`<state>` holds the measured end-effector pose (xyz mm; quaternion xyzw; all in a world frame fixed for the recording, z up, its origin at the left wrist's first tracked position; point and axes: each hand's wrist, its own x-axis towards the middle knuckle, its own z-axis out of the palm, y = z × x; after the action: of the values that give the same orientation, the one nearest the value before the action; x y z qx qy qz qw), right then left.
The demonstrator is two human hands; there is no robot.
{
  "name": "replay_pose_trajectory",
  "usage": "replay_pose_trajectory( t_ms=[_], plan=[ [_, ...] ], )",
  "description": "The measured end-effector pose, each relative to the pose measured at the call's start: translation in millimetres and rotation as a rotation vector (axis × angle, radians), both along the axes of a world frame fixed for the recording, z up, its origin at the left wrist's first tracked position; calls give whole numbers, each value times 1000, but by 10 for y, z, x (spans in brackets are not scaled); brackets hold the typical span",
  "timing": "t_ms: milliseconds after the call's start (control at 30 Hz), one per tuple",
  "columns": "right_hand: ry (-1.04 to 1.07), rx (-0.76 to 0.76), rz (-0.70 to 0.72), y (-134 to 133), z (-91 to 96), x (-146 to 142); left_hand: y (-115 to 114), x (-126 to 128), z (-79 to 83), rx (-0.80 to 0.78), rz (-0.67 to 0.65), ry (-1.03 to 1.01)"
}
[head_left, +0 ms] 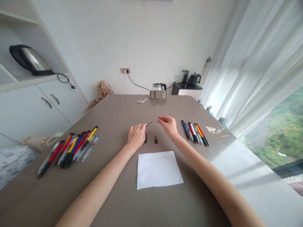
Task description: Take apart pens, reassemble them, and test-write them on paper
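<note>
My left hand (137, 136) is closed around a thin dark pen refill (149, 123), whose tip points up and to the right. A dark pen part (145, 138) shows just beside its fingers; whether they touch it I cannot tell. Across a small gap, my right hand (167, 125) pinches thumb and fingers together near the refill's tip. Whatever it holds is too small to make out. Between the hands, small black and red pen parts (156, 140) lie on the table. Closer to me is a white sheet of paper (159, 173) with a faint handwritten line near its top.
Several pens (71, 148) lie grouped at the left of the brown table (118, 201), and another row of pens (195, 133) at the right. At the far edge stand a glass kettle on its base (158, 94) and a small crumpled wrapper (142, 101).
</note>
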<state>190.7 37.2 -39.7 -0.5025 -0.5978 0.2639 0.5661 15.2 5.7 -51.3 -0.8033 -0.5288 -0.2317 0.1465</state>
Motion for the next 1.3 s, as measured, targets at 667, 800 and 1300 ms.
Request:
replay_pose_trajectory(
  t_ms=[667, 800, 1300],
  plan=[
    [216, -91, 42, -49, 42, -13, -33, 12, 35, 18, -36, 26],
    [194, -108, 93, -66, 23, -45, -40, 17, 46, 11, -41, 21],
    [76, -308, 196, -132, -22, -141, -2, 8, 16, 13, -11, -44]
  ],
)
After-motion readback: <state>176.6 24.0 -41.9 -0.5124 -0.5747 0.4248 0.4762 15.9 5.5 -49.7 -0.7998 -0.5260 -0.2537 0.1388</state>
